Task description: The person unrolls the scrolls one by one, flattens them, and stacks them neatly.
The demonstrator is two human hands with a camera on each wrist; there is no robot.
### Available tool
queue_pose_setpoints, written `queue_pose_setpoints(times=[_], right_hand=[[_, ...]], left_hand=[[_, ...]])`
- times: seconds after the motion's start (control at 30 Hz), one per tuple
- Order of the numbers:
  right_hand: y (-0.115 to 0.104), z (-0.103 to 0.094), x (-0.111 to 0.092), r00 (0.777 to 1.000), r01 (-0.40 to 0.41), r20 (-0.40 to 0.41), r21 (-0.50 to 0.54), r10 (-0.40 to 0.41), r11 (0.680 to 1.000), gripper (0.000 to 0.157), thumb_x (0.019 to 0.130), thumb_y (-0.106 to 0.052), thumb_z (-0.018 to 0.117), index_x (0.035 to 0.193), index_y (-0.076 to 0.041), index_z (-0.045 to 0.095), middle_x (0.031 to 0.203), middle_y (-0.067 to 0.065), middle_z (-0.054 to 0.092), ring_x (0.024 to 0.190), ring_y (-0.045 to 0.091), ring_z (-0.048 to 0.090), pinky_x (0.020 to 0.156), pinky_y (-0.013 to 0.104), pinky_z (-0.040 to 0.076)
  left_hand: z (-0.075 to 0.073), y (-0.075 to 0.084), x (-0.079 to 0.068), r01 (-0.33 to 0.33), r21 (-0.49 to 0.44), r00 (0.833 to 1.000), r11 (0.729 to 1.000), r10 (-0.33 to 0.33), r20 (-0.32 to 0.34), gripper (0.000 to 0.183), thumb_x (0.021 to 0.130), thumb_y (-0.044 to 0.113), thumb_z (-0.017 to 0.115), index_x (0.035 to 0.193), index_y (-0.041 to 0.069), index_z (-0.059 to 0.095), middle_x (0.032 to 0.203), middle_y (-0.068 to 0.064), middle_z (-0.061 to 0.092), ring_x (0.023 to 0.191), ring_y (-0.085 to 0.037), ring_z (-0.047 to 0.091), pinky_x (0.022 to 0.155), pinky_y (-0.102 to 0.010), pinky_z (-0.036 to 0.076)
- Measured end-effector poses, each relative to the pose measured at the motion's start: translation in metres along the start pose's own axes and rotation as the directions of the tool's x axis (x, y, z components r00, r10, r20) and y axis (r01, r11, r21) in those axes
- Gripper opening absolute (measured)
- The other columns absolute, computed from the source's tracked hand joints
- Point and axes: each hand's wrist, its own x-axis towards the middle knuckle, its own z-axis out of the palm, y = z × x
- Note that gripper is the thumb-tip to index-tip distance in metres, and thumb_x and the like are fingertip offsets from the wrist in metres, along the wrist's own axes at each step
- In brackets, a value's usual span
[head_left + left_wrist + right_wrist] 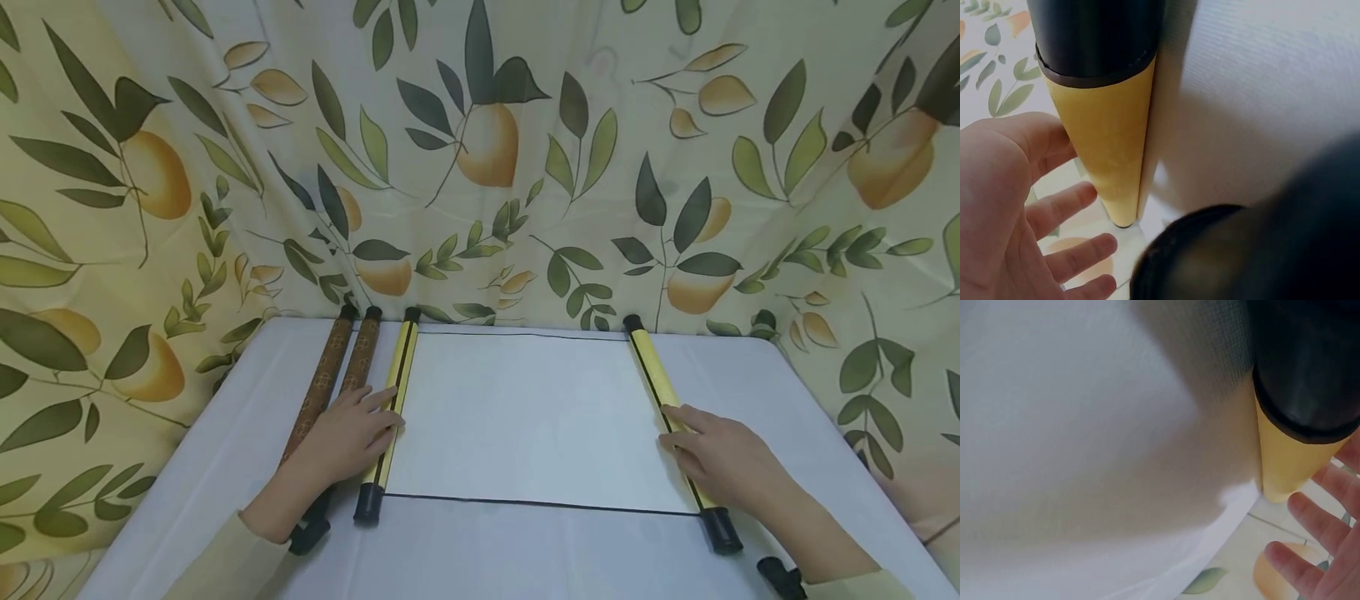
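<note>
A scroll lies unrolled across the table, its blank white sheet (525,417) spread between two yellow rollers with black end caps. My left hand (352,433) rests over the left roller (403,354), fingers extended and touching it. At the other side, my right hand (723,454) lays its fingers on the right roller (651,362). In the left wrist view the fingers (1072,256) are spread beside the yellow roller (1100,131), loosely bent. The right wrist view shows relaxed fingers (1319,525) along the roller (1291,462).
Two brown patterned rolled scrolls, one outer (318,387) and one inner (362,354), lie left of the sheet, partly hidden by my left hand. The white-covered table (735,375) ends at the back against a curtain (525,233) printed with fruit and leaves.
</note>
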Motion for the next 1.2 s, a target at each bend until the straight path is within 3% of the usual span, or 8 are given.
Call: queue_pose_setpoints(times=[0.17,0.4,0.53,0.63,0.83,1.2], right_hand=[[0.004,0.000,-0.001,1.000,-0.020,0.022,-0.021,0.020,1.000,0.026,0.083,-0.028,0.079,0.107,-0.019,0.078,0.138,0.017,0.058,0.119,0.041,0.060,0.093,0.056,0.051],[0.009,-0.001,-0.007,1.000,-0.023,-0.007,-0.016,0.023,1.000,0.028,0.080,-0.013,0.075,0.108,-0.018,0.078,0.134,0.021,0.059,0.115,0.042,0.061,0.091,0.057,0.051],[0.011,-0.002,-0.010,0.999,-0.012,-0.035,-0.003,0.012,1.000,0.025,0.078,-0.012,0.075,0.103,-0.016,0.079,0.132,0.020,0.061,0.111,0.041,0.064,0.088,0.054,0.053],[0.013,-0.002,-0.011,0.999,-0.016,-0.030,-0.005,0.015,1.000,0.021,0.080,-0.022,0.080,0.100,-0.016,0.079,0.133,0.019,0.061,0.109,0.040,0.065,0.087,0.054,0.054],[0.016,-0.003,-0.014,0.999,-0.029,0.026,-0.028,0.030,0.999,0.036,0.074,-0.039,0.085,0.104,-0.019,0.078,0.137,0.021,0.057,0.111,0.043,0.063,0.088,0.056,0.052],[0.023,0.000,-0.019,1.000,-0.028,0.004,-0.014,0.028,0.999,0.025,0.077,-0.018,0.078,0.102,-0.017,0.079,0.138,0.022,0.056,0.103,0.039,0.066,0.075,0.046,0.056]], left_hand=[[-0.004,0.000,-0.001,-0.001,-0.011,1.000,1.000,0.001,-0.002,0.022,0.090,0.030,0.073,0.109,0.019,0.074,0.140,-0.013,0.058,0.125,-0.046,0.054,0.106,-0.059,0.041],[-0.005,0.001,-0.003,0.020,-0.023,0.999,1.000,-0.020,0.028,0.023,0.093,0.026,0.068,0.115,0.022,0.074,0.141,-0.015,0.057,0.127,-0.048,0.052,0.107,-0.059,0.040],[-0.003,0.000,-0.003,0.022,-0.011,0.999,1.000,-0.022,0.024,0.019,0.093,0.024,0.067,0.109,0.022,0.077,0.141,-0.016,0.058,0.127,-0.048,0.052,0.107,-0.060,0.039],[-0.002,-0.003,-0.003,0.020,-0.010,1.000,1.000,-0.019,0.024,0.015,0.093,0.026,0.068,0.105,0.021,0.077,0.142,-0.016,0.056,0.128,-0.048,0.051,0.107,-0.060,0.039],[-0.001,-0.005,-0.006,0.001,-0.022,1.000,1.000,-0.001,0.027,0.020,0.091,0.034,0.073,0.107,0.022,0.074,0.144,-0.015,0.054,0.128,-0.049,0.050,0.107,-0.059,0.040],[-0.007,-0.004,-0.008,-0.017,-0.008,1.000,1.000,0.017,-0.016,0.017,0.092,0.014,0.066,0.102,0.021,0.078,0.139,-0.016,0.059,0.124,-0.048,0.053,0.105,-0.061,0.041]])
